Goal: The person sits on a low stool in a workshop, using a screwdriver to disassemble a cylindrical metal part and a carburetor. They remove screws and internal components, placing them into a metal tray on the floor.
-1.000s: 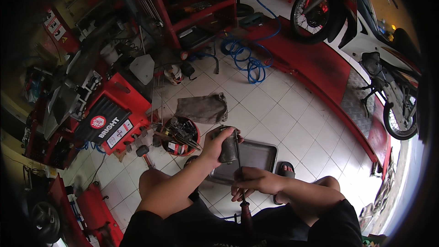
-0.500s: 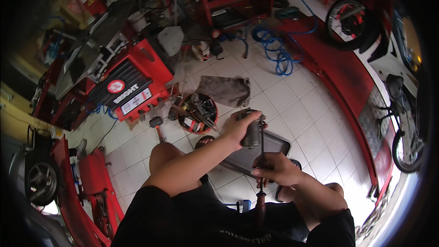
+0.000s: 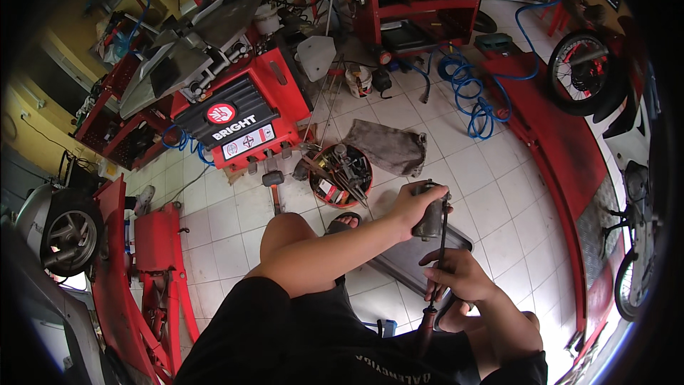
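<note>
My left hand [image 3: 415,208] is closed round a dark, greasy metal cylinder [image 3: 428,225], which looks like a small motor housing. It holds the part up in front of my knees. A long screwdriver [image 3: 427,321] runs up to the part's right side, its dark red handle close against my shirt. Closed on the screwdriver's shaft are the fingers of my right hand [image 3: 459,274], below the cylinder. Where the tip meets the part is too small to make out. Beneath both hands a shallow dark tray [image 3: 402,265] lies on the floor, partly hidden by my arms.
A round red tub [image 3: 370,189] full of tools stands beyond my left forearm, with a hammer [image 3: 273,184] left of it. A grey rag [image 3: 388,148] lies behind. Further out are a red tyre machine [image 3: 274,110], a coiled blue hose [image 3: 481,110] and a red lift platform [image 3: 545,110].
The whole view has shifted, so the surroundings appear further right and lower. Both hands keep their hold on the cylinder and the screwdriver, with little visible change between them.
</note>
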### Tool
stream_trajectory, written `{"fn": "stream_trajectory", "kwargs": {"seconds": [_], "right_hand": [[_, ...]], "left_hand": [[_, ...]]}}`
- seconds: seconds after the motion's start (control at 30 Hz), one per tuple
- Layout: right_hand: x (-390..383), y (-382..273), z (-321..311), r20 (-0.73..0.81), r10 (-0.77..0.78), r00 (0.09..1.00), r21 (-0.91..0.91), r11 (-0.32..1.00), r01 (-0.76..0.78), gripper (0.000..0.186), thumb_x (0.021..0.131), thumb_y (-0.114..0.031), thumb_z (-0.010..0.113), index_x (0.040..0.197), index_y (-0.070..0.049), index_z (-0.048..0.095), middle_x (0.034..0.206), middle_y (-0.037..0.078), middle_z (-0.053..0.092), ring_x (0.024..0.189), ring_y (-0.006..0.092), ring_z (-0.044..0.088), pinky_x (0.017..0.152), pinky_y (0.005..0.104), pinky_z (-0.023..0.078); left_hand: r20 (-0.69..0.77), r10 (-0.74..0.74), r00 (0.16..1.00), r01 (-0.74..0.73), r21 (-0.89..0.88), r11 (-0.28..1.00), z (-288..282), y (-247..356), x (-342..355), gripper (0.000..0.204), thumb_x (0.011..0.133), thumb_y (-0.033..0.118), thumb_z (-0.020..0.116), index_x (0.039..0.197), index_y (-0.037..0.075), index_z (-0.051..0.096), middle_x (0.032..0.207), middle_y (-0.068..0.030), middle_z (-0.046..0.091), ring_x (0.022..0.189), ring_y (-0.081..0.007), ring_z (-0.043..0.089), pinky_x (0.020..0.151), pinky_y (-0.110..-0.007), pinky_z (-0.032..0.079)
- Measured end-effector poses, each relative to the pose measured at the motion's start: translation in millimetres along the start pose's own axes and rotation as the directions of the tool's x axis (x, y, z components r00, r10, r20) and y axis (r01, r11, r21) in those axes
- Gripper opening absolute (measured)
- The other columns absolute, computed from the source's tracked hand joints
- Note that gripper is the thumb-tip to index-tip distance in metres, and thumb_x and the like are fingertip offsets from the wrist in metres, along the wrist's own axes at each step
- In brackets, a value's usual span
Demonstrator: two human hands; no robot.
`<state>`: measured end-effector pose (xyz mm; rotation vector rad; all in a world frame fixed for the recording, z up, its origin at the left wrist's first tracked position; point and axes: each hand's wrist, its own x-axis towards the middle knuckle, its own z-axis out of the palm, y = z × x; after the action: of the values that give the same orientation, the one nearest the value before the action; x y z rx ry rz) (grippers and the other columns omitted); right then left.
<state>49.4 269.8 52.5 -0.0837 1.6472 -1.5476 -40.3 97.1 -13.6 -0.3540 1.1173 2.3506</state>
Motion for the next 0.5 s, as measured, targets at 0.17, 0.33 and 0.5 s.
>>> {"fn": "stream_trajectory", "kwargs": {"seconds": [0.17,0.33,0.5], "right_hand": [[2.1,0.7,-1.1,0.005,-0.031,0.999,0.004,1.0,0.031,0.032,0.1,-0.014,0.066,0.122,0.007,0.058,0.077,0.011,0.069,0.069,0.0168,0.072,0.055,0.0273,0.056],[-0.1,0.3,-8.6,0.009,-0.087,0.996,0.052,0.995,0.087,0.036,0.101,-0.016,0.063,0.129,0.005,0.056,0.08,0.011,0.069,0.072,0.0165,0.071,0.06,0.0279,0.055],[1.4,18.1,-21.5,0.081,-0.16,0.984,0.242,0.961,0.137,0.041,0.099,-0.006,0.06,0.136,0.006,0.051,0.089,0.014,0.071,0.078,0.0201,0.072,0.067,0.0297,0.058]], "left_hand": [[-0.022,0.029,0.999,-0.03,-0.021,0.999,-5.7,-0.8,1.3,0.025,0.089,0.02,0.077,0.102,0.002,0.066,0.09,-0.0109,0.07,0.08,-0.024,0.073,0.065,-0.035,0.058],[-0.052,0.053,0.997,-0.053,-0.008,0.999,0.9,6.7,7.2,0.024,0.09,0.018,0.073,0.103,-0.001,0.066,0.091,-0.0125,0.071,0.08,-0.0267,0.073,0.073,-0.036,0.059],[0.015,0.079,0.997,-0.079,-0.009,0.997,-2.5,6.9,11.6,0.023,0.09,0.019,0.075,0.101,0.001,0.064,0.092,-0.012,0.069,0.083,-0.0261,0.072,0.072,-0.036,0.058]]}}
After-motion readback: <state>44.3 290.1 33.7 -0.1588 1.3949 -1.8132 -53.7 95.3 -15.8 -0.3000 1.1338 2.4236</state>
